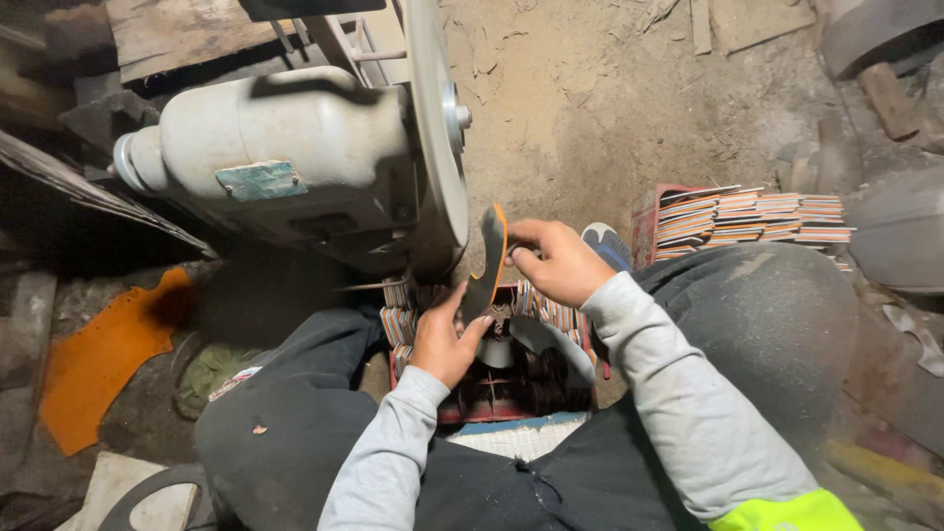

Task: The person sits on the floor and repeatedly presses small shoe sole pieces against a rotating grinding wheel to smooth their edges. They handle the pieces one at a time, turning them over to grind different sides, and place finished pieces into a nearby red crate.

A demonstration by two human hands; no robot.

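A flat shoe sole, dark with an orange edge, stands on edge right beside the rim of a large grey grinding wheel. My left hand grips the sole's lower end. My right hand pinches its upper end from the right. The wheel is mounted on a pale grey motor housing at the left. Whether the sole touches the wheel, I cannot tell.
A red crate of stacked soles sits between my knees under the hands. More stacked soles fill a red crate at the right. An orange sheet lies on the dusty floor at the left.
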